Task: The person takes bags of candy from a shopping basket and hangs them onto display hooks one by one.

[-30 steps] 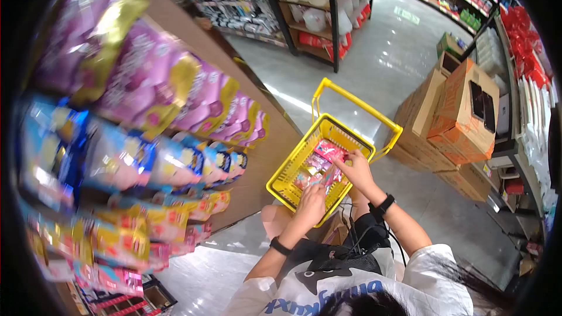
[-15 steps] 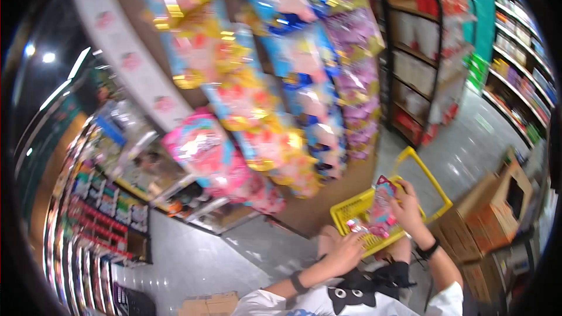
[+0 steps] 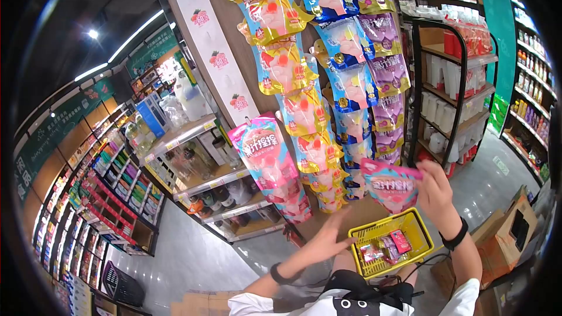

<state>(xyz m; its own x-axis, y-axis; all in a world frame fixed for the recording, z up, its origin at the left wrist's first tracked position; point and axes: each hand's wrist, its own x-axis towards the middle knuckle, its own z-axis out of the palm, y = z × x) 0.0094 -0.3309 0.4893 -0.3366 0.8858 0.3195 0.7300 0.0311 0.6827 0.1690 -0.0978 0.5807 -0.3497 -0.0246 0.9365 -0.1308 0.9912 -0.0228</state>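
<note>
My right hand [image 3: 435,187] pinches the upper right corner of a pink and blue candy bag [image 3: 389,186], which hangs above the far rim of a yellow shopping basket [image 3: 355,261]. Several small packets [image 3: 386,247] lie inside the basket. My left hand [image 3: 328,237] is beside the basket's left edge with its fingers apart and nothing in it. In front of me, strips of hanging candy bags cover a display panel: pink bags [image 3: 263,151], yellow bags [image 3: 281,67], blue bags [image 3: 345,44] and purple bags [image 3: 383,52].
To the left stands a glassware shelf [image 3: 199,178], with a dark basket [image 3: 122,284] on the floor beyond. A black-framed rack [image 3: 453,90] is at the right. Cardboard boxes [image 3: 503,234] sit near my right arm.
My right hand has lifted the pink candy bag from over the basket up and away from me. My left hand has come off the basket's contents and moved left. The view has turned slightly left.
</note>
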